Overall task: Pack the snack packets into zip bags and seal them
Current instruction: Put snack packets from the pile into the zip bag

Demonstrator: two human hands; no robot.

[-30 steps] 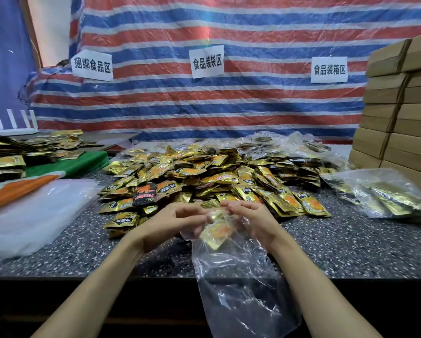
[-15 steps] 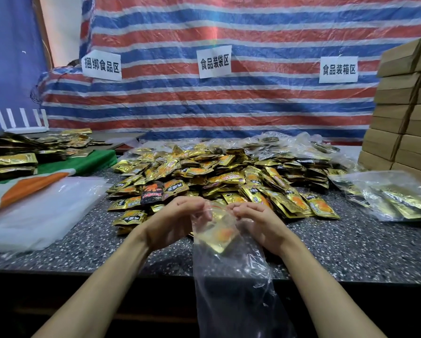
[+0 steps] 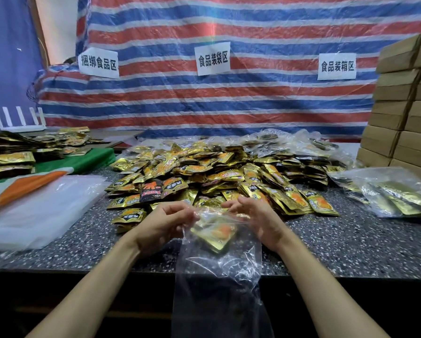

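A clear zip bag (image 3: 219,272) hangs over the front edge of the speckled table (image 3: 351,242). My left hand (image 3: 165,223) pinches the left side of its mouth. My right hand (image 3: 258,218) holds the right side, fingers curled over the rim. One gold snack packet (image 3: 215,234) with an orange print lies tilted inside the bag near its top. Behind my hands spreads a big heap of gold snack packets (image 3: 219,174), with one black packet (image 3: 151,191) among them.
A stack of flat clear bags (image 3: 41,211) lies at the left, beside an orange, white and green cloth (image 3: 33,179). More gold packets (image 3: 9,159) sit far left. A filled clear bag (image 3: 395,193) rests at the right, below stacked cardboard boxes (image 3: 400,118).
My hands have moved slightly apart, spreading the bag's mouth wider. The gold packet sits a little lower inside the bag.
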